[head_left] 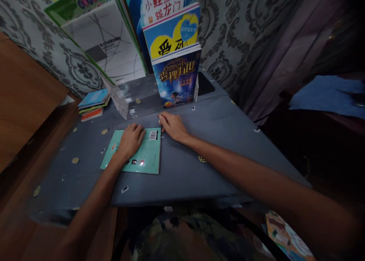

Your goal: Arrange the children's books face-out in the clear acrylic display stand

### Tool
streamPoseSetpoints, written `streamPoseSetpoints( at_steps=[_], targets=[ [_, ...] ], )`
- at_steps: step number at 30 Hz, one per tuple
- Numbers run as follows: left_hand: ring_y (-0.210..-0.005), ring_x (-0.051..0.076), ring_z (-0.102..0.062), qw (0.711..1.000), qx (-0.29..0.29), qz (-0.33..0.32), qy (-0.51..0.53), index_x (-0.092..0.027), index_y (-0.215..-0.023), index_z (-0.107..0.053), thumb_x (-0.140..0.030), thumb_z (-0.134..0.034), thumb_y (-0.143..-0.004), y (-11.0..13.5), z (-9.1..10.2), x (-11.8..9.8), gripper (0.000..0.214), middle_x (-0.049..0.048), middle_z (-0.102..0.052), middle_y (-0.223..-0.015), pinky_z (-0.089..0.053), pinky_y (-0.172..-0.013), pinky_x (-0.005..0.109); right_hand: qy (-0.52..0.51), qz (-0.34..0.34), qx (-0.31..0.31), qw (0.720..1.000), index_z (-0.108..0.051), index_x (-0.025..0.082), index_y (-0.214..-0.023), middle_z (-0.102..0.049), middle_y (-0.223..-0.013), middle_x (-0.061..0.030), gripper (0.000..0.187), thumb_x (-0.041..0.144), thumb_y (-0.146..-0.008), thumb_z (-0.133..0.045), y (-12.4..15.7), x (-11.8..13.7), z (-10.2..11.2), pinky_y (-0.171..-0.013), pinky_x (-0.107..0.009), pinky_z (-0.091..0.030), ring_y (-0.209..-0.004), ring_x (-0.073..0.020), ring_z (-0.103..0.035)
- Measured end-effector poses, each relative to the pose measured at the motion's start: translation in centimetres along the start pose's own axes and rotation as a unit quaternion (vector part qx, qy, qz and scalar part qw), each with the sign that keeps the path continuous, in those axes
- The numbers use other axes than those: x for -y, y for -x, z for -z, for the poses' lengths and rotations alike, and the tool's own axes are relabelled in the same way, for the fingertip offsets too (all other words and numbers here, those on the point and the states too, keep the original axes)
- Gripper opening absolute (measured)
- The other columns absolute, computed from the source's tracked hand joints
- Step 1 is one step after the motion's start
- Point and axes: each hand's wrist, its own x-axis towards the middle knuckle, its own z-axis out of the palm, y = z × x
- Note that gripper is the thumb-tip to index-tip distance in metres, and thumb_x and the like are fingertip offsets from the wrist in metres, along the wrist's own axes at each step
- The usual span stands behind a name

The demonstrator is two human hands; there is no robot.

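Note:
A thin teal book [146, 156] lies flat, back cover up with a barcode, on the grey-blue tablecloth [216, 139]. My left hand [130, 139] rests palm down on the book, fingers curled loosely against its cover. My right hand [172, 124] lies on the cloth at the book's top right corner, fingers bent and touching that corner. Just behind the hands stands a clear plastic book rack [134, 99] holding upright books, the front one dark blue [176, 78].
A small stack of thin books [94, 104] lies at the table's back left. A black flat device [205, 84] lies behind the rack at right. Patterned wallpaper runs behind, a wooden panel [25, 97] at left, a dark drop beyond the table's right edge.

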Motion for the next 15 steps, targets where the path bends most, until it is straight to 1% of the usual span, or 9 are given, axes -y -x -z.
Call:
streamPoseSetpoints(
  at_steps=[2,4,6,7,9,11,13,15],
  targets=[
    [-0.112,0.027,-0.058,0.997,0.005,-0.052,0.049,-0.017,-0.128,-0.063,-0.040,-0.035,-0.104,0.4,-0.2,-0.7,0.043,0.0129,-0.063,-0.118,-0.046,-0.102,0.043,0.002,0.005,-0.001,1.000,-0.064,0.019,-0.099,-0.070,-0.078,-0.0019,0.028,0.026,-0.105,-0.038,0.0,0.0,0.0,-0.070,-0.025,-0.046,-0.068,-0.0149,-0.066],
    [-0.128,0.028,-0.052,0.992,0.023,-0.088,0.085,-0.022,-0.142,-0.053,-0.047,-0.037,-0.104,1.1,-0.1,-1.1,0.049,0.0125,-0.057,-0.138,-0.038,-0.113,0.048,0.005,0.008,0.002,1.000,-0.064,0.019,-0.099,-0.070,-0.076,-0.0012,0.029,0.026,-0.105,-0.037,0.0,-0.1,0.0,-0.070,-0.026,-0.046,-0.068,-0.0150,-0.066],
    [-0.146,0.030,-0.037,0.987,0.062,-0.116,0.098,-0.028,-0.152,-0.041,-0.057,-0.041,-0.101,2.3,0.3,-1.0,0.059,0.0101,-0.041,-0.158,-0.025,-0.121,0.053,0.011,0.009,0.008,1.000,-0.065,0.019,-0.098,-0.069,-0.075,-0.0011,0.029,0.027,-0.105,-0.038,0.0,0.0,0.0,-0.071,-0.026,-0.046,-0.068,-0.0153,-0.065],
    [-0.151,0.031,-0.028,0.983,0.088,-0.128,0.098,-0.031,-0.156,-0.035,-0.063,-0.043,-0.098,3.0,0.5,-0.8,0.067,0.0084,-0.032,-0.164,-0.018,-0.124,0.055,0.013,0.009,0.013,1.000,-0.065,0.019,-0.097,-0.069,-0.075,-0.0012,0.029,0.026,-0.105,-0.038,0.0,0.0,0.0,-0.071,-0.026,-0.046,-0.068,-0.0154,-0.065],
    [-0.155,0.032,-0.017,0.975,0.135,-0.150,0.092,-0.035,-0.160,-0.025,-0.072,-0.049,-0.091,4.5,1.2,-0.1,0.082,0.0066,-0.023,-0.168,-0.011,-0.125,0.057,0.017,0.010,0.021,1.000,-0.065,0.019,-0.095,-0.070,-0.076,-0.0016,0.028,0.025,-0.105,-0.039,0.0,0.1,0.0,-0.071,-0.026,-0.045,-0.068,-0.0155,-0.065],
    [-0.156,0.035,-0.013,0.970,0.158,-0.163,0.082,-0.036,-0.161,-0.019,-0.076,-0.052,-0.085,6.0,1.9,0.7,0.092,0.0070,-0.020,-0.169,-0.009,-0.124,0.060,0.019,0.012,0.025,0.999,-0.066,0.019,-0.095,-0.070,-0.077,-0.0020,0.028,0.025,-0.104,-0.040,0.0,0.1,0.0,-0.072,-0.027,-0.045,-0.068,-0.0158,-0.065],
    [-0.156,0.037,-0.013,0.970,0.159,-0.171,0.068,-0.038,-0.161,-0.017,-0.078,-0.052,-0.084,7.3,2.5,1.5,0.094,0.0070,-0.018,-0.169,-0.011,-0.124,0.062,0.020,0.015,0.027,0.999,-0.066,0.019,-0.096,-0.070,-0.077,-0.0024,0.028,0.025,-0.104,-0.040,0.0,0.0,0.0,-0.073,-0.027,-0.045,-0.069,-0.0165,-0.065],
    [-0.155,0.036,-0.015,0.971,0.149,-0.179,0.049,-0.038,-0.161,-0.016,-0.076,-0.049,-0.087,8.2,2.6,2.2,0.089,0.0065,-0.018,-0.169,-0.014,-0.123,0.062,0.021,0.018,0.026,0.999,-0.067,0.019,-0.096,-0.070,-0.076,-0.0023,0.028,0.025,-0.104,-0.040,-0.1,-0.1,-0.1,-0.074,-0.028,-0.045,-0.069,-0.0171,-0.065]
  ],
)
